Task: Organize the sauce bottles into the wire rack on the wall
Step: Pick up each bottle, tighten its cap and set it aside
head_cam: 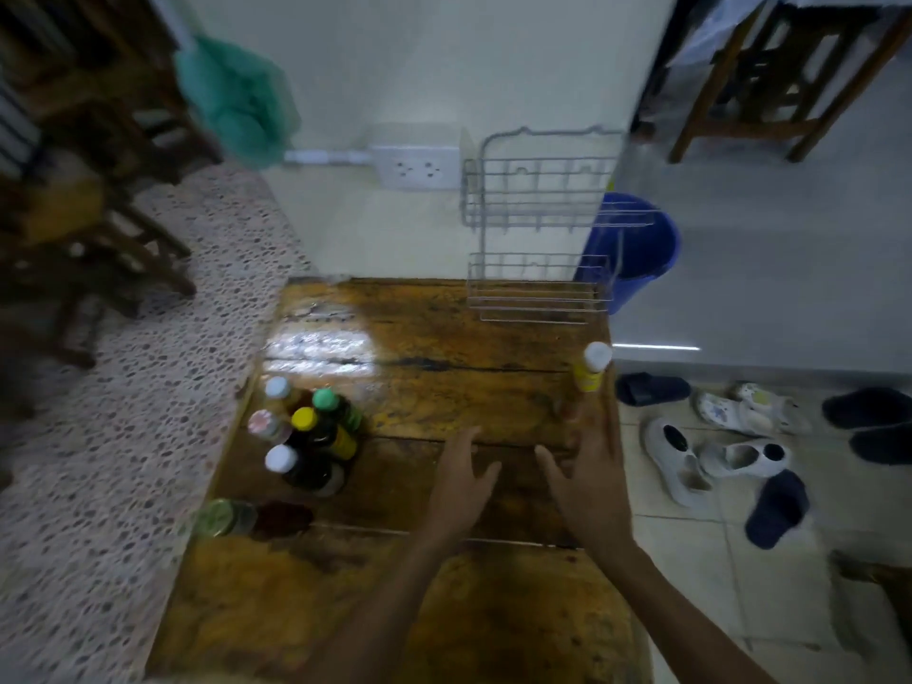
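A two-tier wire rack hangs on the wall above the far right of the wooden table; both tiers look empty. Several sauce bottles stand clustered at the table's left edge, with white, green, yellow and pink caps. One dark bottle lies on its side nearer me. A yellow bottle with a white cap stands alone by the right edge. My left hand and my right hand hover over the table's middle, fingers spread, holding nothing. The right hand's fingertips lie just below the yellow bottle.
A white wall socket sits left of the rack, with a green net bag hanging further left. A blue bucket stands on the floor behind the rack. Slippers and shoes lie right of the table. Wooden chairs stand at left.
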`<move>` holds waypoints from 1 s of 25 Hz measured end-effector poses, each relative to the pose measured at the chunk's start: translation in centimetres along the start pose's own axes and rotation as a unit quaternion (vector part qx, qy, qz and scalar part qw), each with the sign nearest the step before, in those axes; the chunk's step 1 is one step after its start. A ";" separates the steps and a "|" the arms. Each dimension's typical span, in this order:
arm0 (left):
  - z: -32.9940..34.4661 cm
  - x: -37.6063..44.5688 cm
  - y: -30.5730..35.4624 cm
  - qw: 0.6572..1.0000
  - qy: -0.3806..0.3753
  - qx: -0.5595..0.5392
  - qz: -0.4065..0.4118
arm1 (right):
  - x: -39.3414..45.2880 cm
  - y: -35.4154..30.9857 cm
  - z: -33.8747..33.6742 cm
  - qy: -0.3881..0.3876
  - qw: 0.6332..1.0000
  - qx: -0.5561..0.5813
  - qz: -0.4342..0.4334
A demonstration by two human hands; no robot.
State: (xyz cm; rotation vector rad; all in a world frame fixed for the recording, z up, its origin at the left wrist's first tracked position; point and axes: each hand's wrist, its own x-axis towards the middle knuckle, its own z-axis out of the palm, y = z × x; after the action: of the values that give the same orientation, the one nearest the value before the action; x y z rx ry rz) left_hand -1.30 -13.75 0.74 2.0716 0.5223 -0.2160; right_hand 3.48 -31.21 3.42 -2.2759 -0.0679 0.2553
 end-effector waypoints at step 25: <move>-17.5 -12.7 -20.2 0.977 0.189 0.015 0.100 | -10.7 -22.4 18.9 -0.090 0.798 -0.345 -0.485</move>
State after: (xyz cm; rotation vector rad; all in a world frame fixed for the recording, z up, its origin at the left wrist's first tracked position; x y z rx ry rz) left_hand -22.57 6.72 -1.03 2.1885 0.5328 0.2960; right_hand -10.09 -3.81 9.92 -2.5450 -1.6090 -0.1427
